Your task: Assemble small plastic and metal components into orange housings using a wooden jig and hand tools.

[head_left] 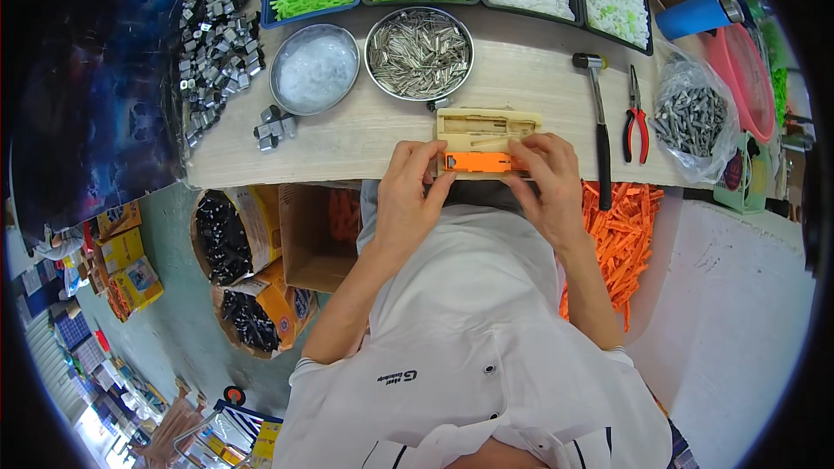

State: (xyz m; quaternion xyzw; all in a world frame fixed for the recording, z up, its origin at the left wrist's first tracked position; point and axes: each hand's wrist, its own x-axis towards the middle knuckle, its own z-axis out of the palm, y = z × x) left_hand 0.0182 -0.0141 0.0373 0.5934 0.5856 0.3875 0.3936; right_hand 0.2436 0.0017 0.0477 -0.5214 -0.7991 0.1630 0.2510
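Presently, a flat orange plastic strip (479, 161) is pinched at its ends by left hand (411, 195) and right hand (547, 182) fingers against a cream plastic jig (486, 126), seemingly mid-seating; even pressure seems needed.

Both forearms come up from lower edge, bare, elbows bent, converging at centre. Left hand (410, 195) palm down, fingers curled forward, pinching. Right hand (546, 184) mirrors it, fingertips close to left's, wrists apart.

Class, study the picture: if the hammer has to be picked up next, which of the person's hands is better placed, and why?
The right hand, probably. The hammer lies just to its right on the wooden table, while the left hand sits across the orange part that both hands hold.
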